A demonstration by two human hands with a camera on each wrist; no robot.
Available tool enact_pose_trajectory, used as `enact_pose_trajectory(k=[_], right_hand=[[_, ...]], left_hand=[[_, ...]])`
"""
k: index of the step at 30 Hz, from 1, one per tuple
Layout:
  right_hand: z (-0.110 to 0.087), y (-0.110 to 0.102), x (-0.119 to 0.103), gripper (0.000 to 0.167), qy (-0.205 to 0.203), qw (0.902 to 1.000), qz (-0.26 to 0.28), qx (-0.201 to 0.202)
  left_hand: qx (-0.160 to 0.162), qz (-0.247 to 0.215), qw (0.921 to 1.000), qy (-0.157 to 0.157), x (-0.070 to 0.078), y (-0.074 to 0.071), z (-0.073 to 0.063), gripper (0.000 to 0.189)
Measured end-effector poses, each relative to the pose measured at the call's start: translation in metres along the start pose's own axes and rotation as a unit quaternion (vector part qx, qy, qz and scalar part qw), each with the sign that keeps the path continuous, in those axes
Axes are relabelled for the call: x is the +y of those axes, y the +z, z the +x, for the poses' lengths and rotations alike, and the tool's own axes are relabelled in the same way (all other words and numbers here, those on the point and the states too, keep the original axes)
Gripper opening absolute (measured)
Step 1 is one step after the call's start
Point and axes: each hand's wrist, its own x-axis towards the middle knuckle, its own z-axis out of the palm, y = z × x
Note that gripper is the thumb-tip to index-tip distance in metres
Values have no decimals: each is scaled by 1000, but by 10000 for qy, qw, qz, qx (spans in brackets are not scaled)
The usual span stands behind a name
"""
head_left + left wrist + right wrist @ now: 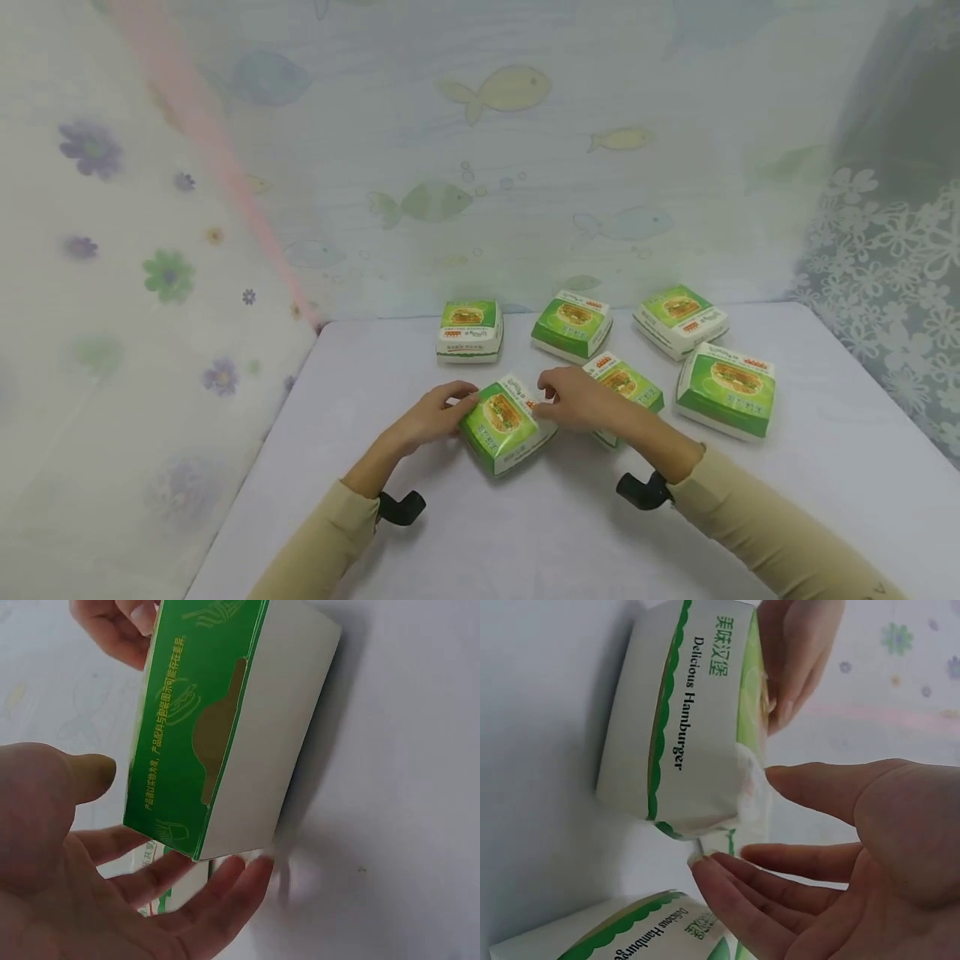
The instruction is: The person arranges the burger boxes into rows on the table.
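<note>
A green and white hamburger box (504,425) sits closed and angled on the white tabletop between my two hands. My left hand (433,417) is at its left side. In the left wrist view the thumb (96,778) stands slightly off the green wall, and the loosely spread fingers reach the box's lower corner. On the other side, my right hand (573,398) touches the box's upper right edge. The right wrist view shows its thumb (795,784) against the lid's edge and its extended fingertips beside the corner. A second hamburger box (626,385) lies partly hidden behind the right hand.
Toward the back stand more closed hamburger boxes: one (470,332) at the left, one (572,325) in the middle, one (680,321) at the right. Another box (726,390) lies nearer at the right. Patterned curtains (495,167) border the table (480,550).
</note>
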Motion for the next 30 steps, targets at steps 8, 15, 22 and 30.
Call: enact_pose_trajectory(k=[8,15,22,30], right_hand=[[-1,2,-1,38,78,9999,102,-89],[-5,8,-3,23,56,9999,56,-98],[-6,10,-9,26,205,9997,155,21],[2,5,-7,51,65,9998,174,81]], left_hand=[[263,105,9994,-174,0,2,-10,46],[202,1,9998,65,6,-2,2,33],[143,43,9999,45,3,-8,5,37],[2,-209,9998,-65,-6,-8,-15,59]])
